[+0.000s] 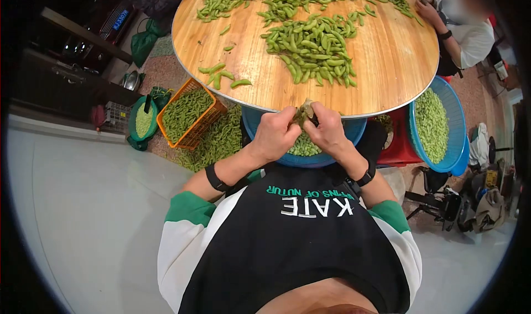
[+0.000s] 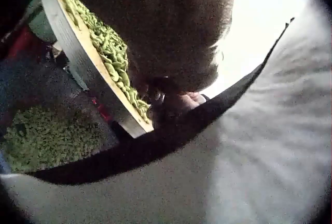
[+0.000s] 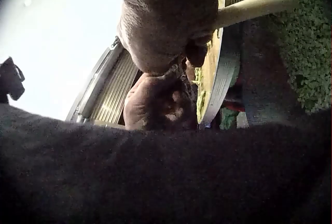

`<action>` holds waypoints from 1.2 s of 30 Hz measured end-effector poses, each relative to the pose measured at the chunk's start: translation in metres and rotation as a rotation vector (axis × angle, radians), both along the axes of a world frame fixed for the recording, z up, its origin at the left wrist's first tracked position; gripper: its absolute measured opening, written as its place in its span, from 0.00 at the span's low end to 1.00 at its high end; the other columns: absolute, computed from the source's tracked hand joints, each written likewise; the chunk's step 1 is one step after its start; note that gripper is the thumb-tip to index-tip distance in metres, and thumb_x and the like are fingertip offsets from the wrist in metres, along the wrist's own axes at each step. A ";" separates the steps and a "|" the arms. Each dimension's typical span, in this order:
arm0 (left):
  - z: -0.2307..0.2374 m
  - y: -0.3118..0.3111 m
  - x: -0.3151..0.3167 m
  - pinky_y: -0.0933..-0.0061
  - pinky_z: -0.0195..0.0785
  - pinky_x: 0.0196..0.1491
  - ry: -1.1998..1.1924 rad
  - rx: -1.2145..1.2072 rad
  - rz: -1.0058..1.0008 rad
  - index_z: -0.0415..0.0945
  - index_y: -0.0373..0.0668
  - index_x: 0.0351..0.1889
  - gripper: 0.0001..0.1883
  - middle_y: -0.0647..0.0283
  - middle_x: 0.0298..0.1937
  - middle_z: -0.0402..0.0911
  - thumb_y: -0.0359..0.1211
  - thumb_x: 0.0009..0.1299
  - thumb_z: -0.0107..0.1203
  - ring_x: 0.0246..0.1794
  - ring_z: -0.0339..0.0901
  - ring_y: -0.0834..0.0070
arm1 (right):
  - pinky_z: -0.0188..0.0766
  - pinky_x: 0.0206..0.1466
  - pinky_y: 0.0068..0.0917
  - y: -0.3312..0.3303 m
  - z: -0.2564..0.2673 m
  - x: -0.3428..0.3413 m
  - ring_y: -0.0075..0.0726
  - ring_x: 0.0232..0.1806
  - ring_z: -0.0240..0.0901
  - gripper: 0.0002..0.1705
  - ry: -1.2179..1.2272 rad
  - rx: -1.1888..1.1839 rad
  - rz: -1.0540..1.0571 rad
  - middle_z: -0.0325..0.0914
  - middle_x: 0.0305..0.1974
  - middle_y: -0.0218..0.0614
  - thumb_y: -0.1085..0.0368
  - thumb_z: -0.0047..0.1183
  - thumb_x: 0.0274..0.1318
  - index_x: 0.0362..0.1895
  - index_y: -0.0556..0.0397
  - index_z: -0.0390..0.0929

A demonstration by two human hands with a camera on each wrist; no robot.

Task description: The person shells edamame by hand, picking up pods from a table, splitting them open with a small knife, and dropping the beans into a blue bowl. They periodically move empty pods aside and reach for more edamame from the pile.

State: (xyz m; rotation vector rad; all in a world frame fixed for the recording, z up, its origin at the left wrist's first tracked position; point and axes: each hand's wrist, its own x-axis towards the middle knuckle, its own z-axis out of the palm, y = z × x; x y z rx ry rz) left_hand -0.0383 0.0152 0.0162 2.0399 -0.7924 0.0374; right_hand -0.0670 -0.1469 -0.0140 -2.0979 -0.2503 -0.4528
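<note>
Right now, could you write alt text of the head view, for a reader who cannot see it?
Both hands pinch a brownish item at the edge of a round wooden table heaped with green pods, above a blue basin of shelled beans.

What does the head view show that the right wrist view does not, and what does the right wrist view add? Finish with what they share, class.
Only the head view shows the orange basket, the shirt lettering and a blue number plate.

Only the right wrist view shows a ribbed panel beyond the hands.

Both show the left hand and right hand close together, the table edge, green pods on top and shelled beans lower down.
</note>
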 end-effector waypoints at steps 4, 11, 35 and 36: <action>-0.004 -0.007 -0.002 0.60 0.66 0.24 -0.147 0.023 -0.043 0.68 0.36 0.28 0.03 0.49 0.20 0.72 0.23 0.59 0.51 0.22 0.74 0.51 | 0.66 0.25 0.42 0.004 -0.003 0.000 0.59 0.23 0.71 0.10 0.018 0.057 -0.041 0.70 0.21 0.52 0.71 0.55 0.45 0.29 0.59 0.66; 0.015 0.005 -0.013 0.58 0.66 0.24 -0.316 0.106 -0.073 0.68 0.37 0.28 0.03 0.50 0.20 0.71 0.22 0.57 0.49 0.21 0.74 0.53 | 0.72 0.29 0.35 -0.015 -0.005 0.004 0.48 0.25 0.76 0.07 -0.037 0.113 -0.021 0.77 0.25 0.43 0.74 0.51 0.47 0.33 0.58 0.70; -0.038 -0.040 0.114 0.52 0.67 0.45 -0.224 0.356 0.331 0.71 0.35 0.35 0.12 0.44 0.39 0.75 0.31 0.57 0.55 0.45 0.72 0.47 | 0.59 0.19 0.14 -0.026 0.002 -0.005 0.15 0.24 0.63 0.22 0.502 0.778 0.205 0.73 0.31 0.31 0.66 0.40 0.67 0.64 0.56 0.62; -0.040 -0.040 0.112 0.52 0.68 0.44 -0.253 0.312 0.335 0.70 0.35 0.35 0.11 0.44 0.37 0.76 0.30 0.57 0.55 0.42 0.73 0.46 | 0.59 0.19 0.14 -0.026 0.000 -0.003 0.15 0.24 0.63 0.22 0.511 0.776 0.204 0.73 0.31 0.31 0.66 0.40 0.67 0.64 0.56 0.62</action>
